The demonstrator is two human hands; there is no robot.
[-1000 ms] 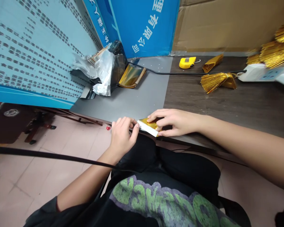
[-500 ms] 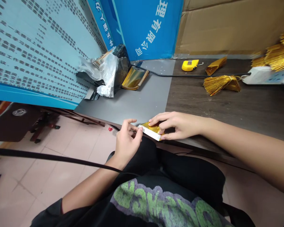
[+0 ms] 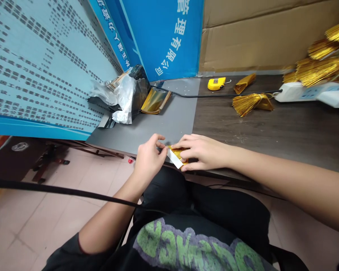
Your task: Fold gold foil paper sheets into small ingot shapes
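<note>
A small sheet of gold foil paper [image 3: 176, 152] lies at the table's front edge, its near side folded into a white strip [image 3: 175, 159]. My left hand [image 3: 150, 155] pinches the left corner of this sheet between thumb and fingers. From the right, my right hand [image 3: 205, 151] holds the sheet, fingertips on the gold face and thumb by the strip's right end. Its palm hides part of the sheet. Further back, a stack of gold sheets [image 3: 155, 101] sits beside a crumpled plastic bag [image 3: 130, 94].
A yellow tape measure [image 3: 216, 84], a folded gold piece [image 3: 244, 83] and a tied gold fan bundle [image 3: 252, 104] lie at the back. A black cable [image 3: 214, 95] runs to a white power strip [image 3: 293, 92]. Several gold bundles [image 3: 319, 69] are piled behind it.
The view has shifted slightly. The white strip now slants more steeply and shows wider, and my left hand has drawn closer in at the corner. Both hands stay on the sheet.
</note>
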